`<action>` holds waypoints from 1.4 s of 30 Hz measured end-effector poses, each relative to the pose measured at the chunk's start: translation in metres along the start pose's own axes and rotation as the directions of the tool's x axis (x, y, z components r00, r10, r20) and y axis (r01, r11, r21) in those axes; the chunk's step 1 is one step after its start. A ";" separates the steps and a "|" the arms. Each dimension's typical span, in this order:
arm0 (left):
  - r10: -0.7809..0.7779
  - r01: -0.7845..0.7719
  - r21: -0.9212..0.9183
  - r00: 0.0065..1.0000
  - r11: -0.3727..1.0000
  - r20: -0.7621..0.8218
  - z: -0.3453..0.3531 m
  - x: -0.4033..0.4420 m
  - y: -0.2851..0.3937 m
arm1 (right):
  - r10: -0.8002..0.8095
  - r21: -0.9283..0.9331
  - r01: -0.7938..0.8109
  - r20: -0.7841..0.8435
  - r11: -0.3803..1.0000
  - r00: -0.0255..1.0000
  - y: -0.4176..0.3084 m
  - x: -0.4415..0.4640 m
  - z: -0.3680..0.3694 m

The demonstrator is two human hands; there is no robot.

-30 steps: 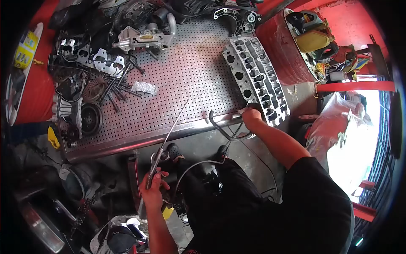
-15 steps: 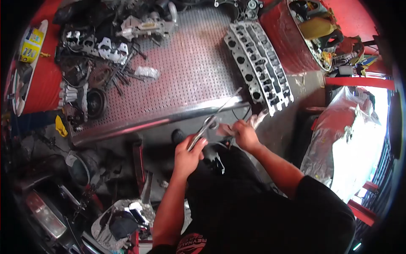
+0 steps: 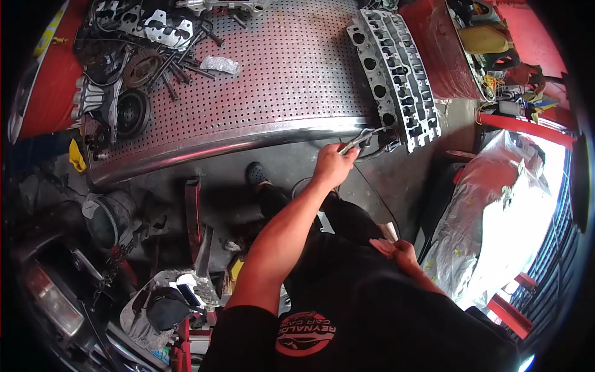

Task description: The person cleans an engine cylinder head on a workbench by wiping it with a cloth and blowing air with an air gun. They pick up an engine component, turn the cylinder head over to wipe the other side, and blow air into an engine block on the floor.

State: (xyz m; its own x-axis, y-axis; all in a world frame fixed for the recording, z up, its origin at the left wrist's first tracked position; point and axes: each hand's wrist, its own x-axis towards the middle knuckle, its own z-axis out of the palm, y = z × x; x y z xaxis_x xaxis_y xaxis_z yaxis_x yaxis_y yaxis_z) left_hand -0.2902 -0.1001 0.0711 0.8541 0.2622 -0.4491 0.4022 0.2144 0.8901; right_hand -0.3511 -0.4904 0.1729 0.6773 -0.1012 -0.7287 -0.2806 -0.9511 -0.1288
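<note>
My left hand is closed around a metal air blow gun, held at the front edge of the perforated metal bench. Its thin nozzle points right toward the lower end of a cylinder head; whether the tip touches is unclear. This long grey casting has rows of ports and overhangs the bench's right end. A dark hose curves below the nozzle. Down by my right thigh, my right hand grips a crumpled pinkish-white rag, away from the bench.
On the bench, a pulley, loose bolts, a clear plastic packet and metal engine parts lie left. A red drum stands behind the cylinder head. Plastic-wrapped goods are at right; a bucket stands lower left.
My left hand has moved forward and right with the blow gun, toward the cylinder head. My right hand has drawn back from the bench to my thigh, still holding the rag.
</note>
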 end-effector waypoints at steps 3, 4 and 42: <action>-0.049 0.049 -0.140 0.999 0.989 0.005 0.014 0.005 -0.011 | -0.028 -0.138 0.024 -0.026 0.990 0.999 -0.014 -0.005 -0.005; -0.069 0.071 -0.187 0.997 0.980 0.019 0.013 0.002 -0.013 | -0.059 -0.199 0.044 -0.070 0.979 0.996 -0.014 -0.006 -0.010; 0.040 -0.017 0.148 0.988 0.989 -0.151 0.000 -0.058 0.027 | -0.221 0.367 0.326 -0.300 0.871 0.928 -0.121 0.025 -0.011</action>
State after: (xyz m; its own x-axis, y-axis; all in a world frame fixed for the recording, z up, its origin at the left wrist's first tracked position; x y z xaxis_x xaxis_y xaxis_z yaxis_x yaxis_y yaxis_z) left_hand -0.3292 -0.1095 0.1208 0.8100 0.4096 -0.4198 0.4317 0.0680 0.8994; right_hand -0.2932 -0.3811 0.1776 0.8945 0.0293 -0.4461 -0.2728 -0.7547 -0.5967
